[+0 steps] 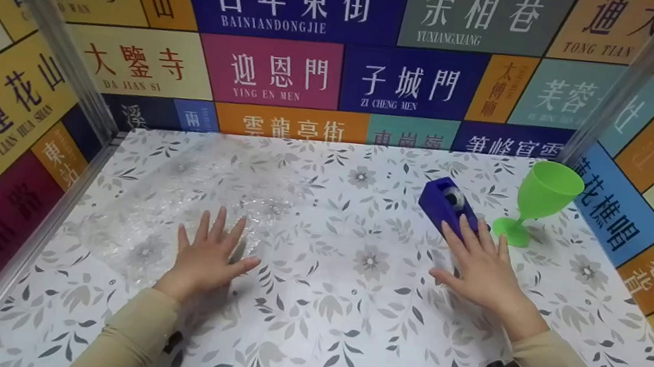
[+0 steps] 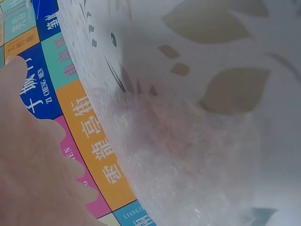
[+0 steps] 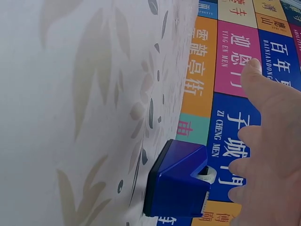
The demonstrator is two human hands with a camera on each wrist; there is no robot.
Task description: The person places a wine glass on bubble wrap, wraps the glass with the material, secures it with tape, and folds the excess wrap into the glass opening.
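Observation:
My left hand (image 1: 204, 262) is spread with straight fingers over the near right part of a clear, crinkled sheet of bubble wrap (image 1: 146, 206) on the table's left side. The left wrist view shows the bubble wrap (image 2: 178, 155) beneath the palm. My right hand (image 1: 480, 272) has its fingers spread too and holds nothing. Its fingertips overlap the near end of a blue tape dispenser (image 1: 437, 199) in the head view. In the right wrist view the tape dispenser (image 3: 176, 183) stands upright, a roll of clear tape in it. Just right of it stands a green plastic goblet (image 1: 547, 193).
A white cloth with grey leaves and flowers (image 1: 341, 333) covers the table. Colourful panels with Chinese lettering (image 1: 278, 73) wall it in at the back and both sides. Metal corner posts (image 1: 616, 81) rise at the back left and back right.

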